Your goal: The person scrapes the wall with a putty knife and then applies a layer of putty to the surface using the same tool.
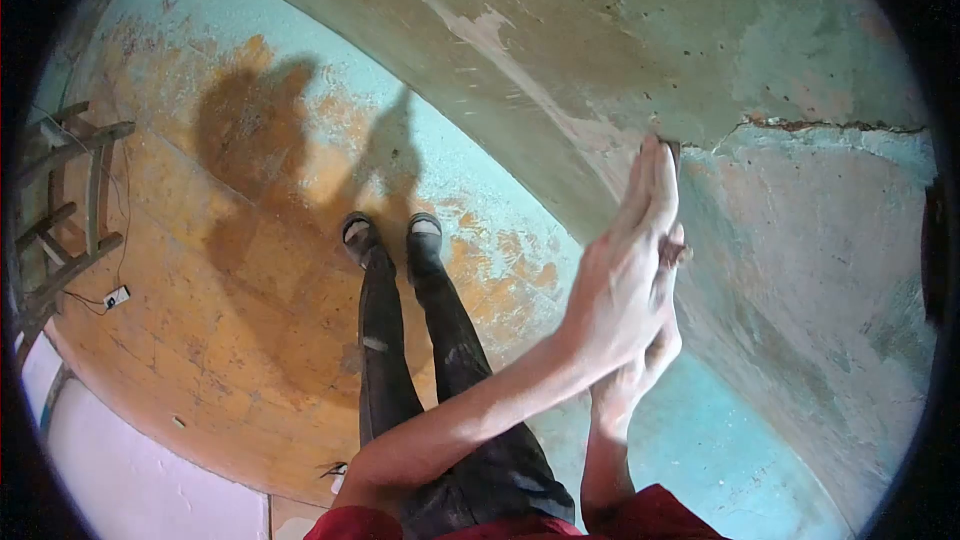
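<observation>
My left hand (620,275) is raised at the wall, its fingers stretched out and close together, their tips at the plaster. Behind it is my right hand (655,350), largely hidden, with its fingers bent. A thin dark tool (675,151) shows beside the left fingertips, and a brownish piece (682,253) sticks out between the hands. The hands cover most of it, so I cannot make out its kind. Just right of the fingertips, a ragged crack (800,126) runs along the patchy green and grey wall (800,230).
Wooden ladder-like frames (90,180) stand at the far left. A cable leads to a small white box (117,297) on the worn orange and turquoise floor (180,230). A pale panel (140,440) lies at lower left. My feet (390,235) are close to the wall's base.
</observation>
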A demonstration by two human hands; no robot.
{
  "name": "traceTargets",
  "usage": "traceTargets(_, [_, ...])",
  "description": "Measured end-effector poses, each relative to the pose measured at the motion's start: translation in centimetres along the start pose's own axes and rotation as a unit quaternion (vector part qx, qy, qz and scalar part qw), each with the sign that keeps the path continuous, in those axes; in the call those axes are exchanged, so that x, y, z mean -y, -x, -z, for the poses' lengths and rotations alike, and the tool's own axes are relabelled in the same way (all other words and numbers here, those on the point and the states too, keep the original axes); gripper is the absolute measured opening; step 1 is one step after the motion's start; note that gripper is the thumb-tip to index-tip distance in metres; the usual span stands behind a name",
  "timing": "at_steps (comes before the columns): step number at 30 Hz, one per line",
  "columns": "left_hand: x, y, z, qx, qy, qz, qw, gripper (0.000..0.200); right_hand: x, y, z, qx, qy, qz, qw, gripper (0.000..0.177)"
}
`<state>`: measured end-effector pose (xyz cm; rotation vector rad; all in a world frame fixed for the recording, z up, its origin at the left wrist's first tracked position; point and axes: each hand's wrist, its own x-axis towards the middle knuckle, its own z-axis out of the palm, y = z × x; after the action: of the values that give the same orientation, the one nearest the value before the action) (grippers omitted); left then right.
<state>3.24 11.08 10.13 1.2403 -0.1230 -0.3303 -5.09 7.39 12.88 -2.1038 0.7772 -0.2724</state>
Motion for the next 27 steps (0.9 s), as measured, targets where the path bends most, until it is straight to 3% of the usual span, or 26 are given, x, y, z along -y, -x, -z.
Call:
traceTargets(1, [-0.2,0.2,-0.6,-0.033,-0.046,-0.055,0.997,0.076,0.3,-0.1,0.1,-0.036,0.003,0.018,0.999,0.040])
traceTargets(2, [-0.2,0.2,-0.8,-0.031,-0.007,-0.019,0.999,0.075,1.4,-0.3,0.9,-0.008,0.001,-0.059,0.998,0.044])
traceTargets(3, [-0.5,0.0,-0.8,-0.025,0.034,0.019,0.999,0.075,1.2,-0.8,1.2,-0.008,0.000,-0.058,0.998,0.044])
traceTargets(5, [0.1,-1.2,0.1,-0.050,-0.058,-0.027,0.997,0.076,0.4,-1.5,1.7,0.108,-0.001,-0.094,0.990,0.049])
traceTargets(6, [0.2,-1.2,0.5,-0.042,-0.056,-0.035,0.997,0.076,0.1,-1.4,1.0,0.103,-0.023,-0.020,0.994,0.052])
traceTargets(9, [-0.1,0.0,-1.3,-0.034,0.040,-0.002,0.999,0.074,-0.5,-0.3,1.6,0.034,0.003,0.011,0.999,0.054])
traceTargets(10, [-0.3,0.1,-1.3,-0.043,-0.046,-0.069,0.996,0.073,0.2,-0.3,1.9,0.020,0.011,-0.053,0.998,0.058])
traceTargets(11, [-0.4,0.0,-1.4,-0.045,-0.047,-0.071,0.995,0.073,0.4,-0.9,1.9,0.022,0.009,-0.051,0.998,0.058])
traceTargets(13, [-1.8,-1.3,-0.6,-0.049,0.084,0.100,0.990,0.073,0.4,-2.1,2.2,0.117,-0.028,-0.042,0.992,0.057])
traceTargets(14, [-0.3,-1.3,-0.4,-0.078,-0.084,-0.046,0.992,0.073,0.2,-1.8,2.0,0.111,-0.002,-0.029,0.993,0.055])
traceTargets(15, [-0.9,-1.2,-0.4,-0.083,-0.087,-0.047,0.992,0.073,0.0,-1.6,2.2,0.116,-0.005,-0.027,0.993,0.055])
traceTargets(17, [-3.1,-0.5,-0.8,0.000,0.086,0.154,0.984,0.070,0.2,-0.6,2.9,0.078,0.005,-0.042,0.996,0.051])
traceTargets(21, [-1.9,-0.2,-1.3,-0.021,0.004,0.029,0.999,0.070,0.3,0.2,3.6,0.092,-0.022,-0.018,0.995,0.050])
traceTargets(23, [-1.6,0.2,-0.9,0.004,0.037,0.047,0.998,0.074,0.6,0.0,2.9,0.102,-0.040,-0.005,0.994,0.048])
traceTargets(25, [-1.4,0.5,-1.6,-0.017,-0.016,-0.033,0.999,0.078,0.1,-0.6,3.0,0.043,-0.025,0.012,0.999,0.047])
traceTargets(27, [-1.8,0.9,-2.2,-0.014,-0.014,-0.060,0.998,0.079,-0.4,-0.7,4.7,0.043,-0.005,0.014,0.999,0.050])
